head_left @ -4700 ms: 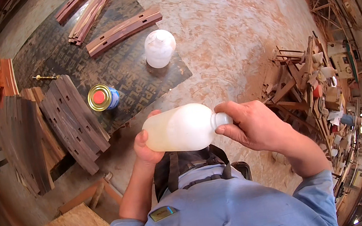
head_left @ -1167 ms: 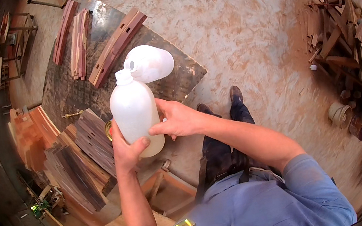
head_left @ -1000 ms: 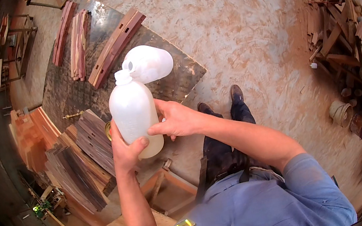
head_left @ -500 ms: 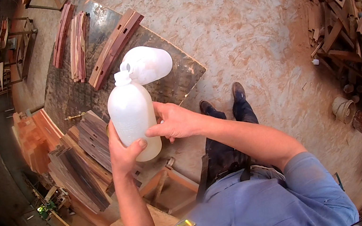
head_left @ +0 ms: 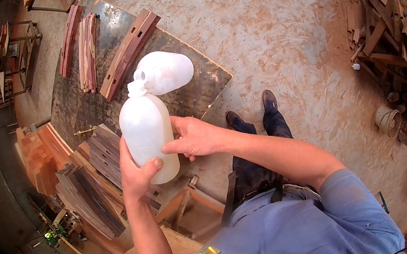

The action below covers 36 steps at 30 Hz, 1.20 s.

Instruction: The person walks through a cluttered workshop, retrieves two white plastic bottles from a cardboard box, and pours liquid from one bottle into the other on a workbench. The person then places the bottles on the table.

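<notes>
A large translucent white plastic bottle (head_left: 145, 123) stands nearly upright between my two hands, its uncapped-looking neck pointing away from me. My left hand (head_left: 136, 171) wraps round its left side, thumb across the lower front. My right hand (head_left: 192, 138) grips the right side, thumb pressed on the front; its other fingers are partly hidden behind the bottle. Just beyond the neck, a second white plastic container (head_left: 170, 71) lies tilted on its side over the dark board, its narrow end toward the held bottle's neck. Whether the two touch, I cannot tell.
Curved slotted wooden pieces (head_left: 131, 53) lie on the dark board (head_left: 206, 80). Stacked planks (head_left: 89, 197) fill the left side, near a wooden frame (head_left: 188, 210). Scrap wood (head_left: 382, 38) and a bucket (head_left: 388, 121) stand along the right. My shoes are on the dusty floor.
The held bottle and both hands have shifted very slightly to the left in the picture. My grip on it looks the same.
</notes>
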Motion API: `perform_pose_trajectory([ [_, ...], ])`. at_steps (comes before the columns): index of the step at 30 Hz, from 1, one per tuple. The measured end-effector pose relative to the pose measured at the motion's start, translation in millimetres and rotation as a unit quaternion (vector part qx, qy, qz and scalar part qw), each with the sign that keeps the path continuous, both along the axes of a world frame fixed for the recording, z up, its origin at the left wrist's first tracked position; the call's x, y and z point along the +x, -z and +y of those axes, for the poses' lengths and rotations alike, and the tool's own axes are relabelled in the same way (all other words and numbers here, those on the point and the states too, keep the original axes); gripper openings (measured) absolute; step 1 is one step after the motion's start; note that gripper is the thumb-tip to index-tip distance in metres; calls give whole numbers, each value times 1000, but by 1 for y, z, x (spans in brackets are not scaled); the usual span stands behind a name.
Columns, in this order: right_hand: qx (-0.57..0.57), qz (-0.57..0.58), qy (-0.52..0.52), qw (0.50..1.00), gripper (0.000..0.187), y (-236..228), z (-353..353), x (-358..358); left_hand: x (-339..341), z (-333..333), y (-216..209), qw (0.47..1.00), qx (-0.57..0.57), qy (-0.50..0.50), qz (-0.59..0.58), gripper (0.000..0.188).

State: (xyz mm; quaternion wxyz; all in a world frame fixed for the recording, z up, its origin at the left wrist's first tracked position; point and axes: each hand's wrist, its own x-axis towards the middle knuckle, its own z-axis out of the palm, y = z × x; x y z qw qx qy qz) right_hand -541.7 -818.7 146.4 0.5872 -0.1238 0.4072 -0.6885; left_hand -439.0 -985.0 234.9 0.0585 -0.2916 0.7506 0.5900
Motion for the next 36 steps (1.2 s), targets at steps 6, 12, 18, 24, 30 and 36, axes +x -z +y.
perform_pose_trajectory([
  [6,-6,9,4,1000,73,1,-2,1,-1,0,-5,1000,-4,3,-20,112],
  [12,-7,13,-1,1000,74,0,-2,1,0,0,-7,1000,0,-4,-22,108],
  [18,-22,13,9,1000,74,-2,-1,2,2,-3,-8,1000,5,0,-17,100],
  [24,-22,10,9,1000,72,-1,-3,4,1,-3,-11,1000,-2,3,-20,102],
  [30,-25,3,7,1000,72,1,-4,4,-1,-2,-13,1000,-9,2,-29,103],
  [36,-25,3,6,1000,72,1,-3,5,-1,-1,-13,999,-19,4,-30,105],
])
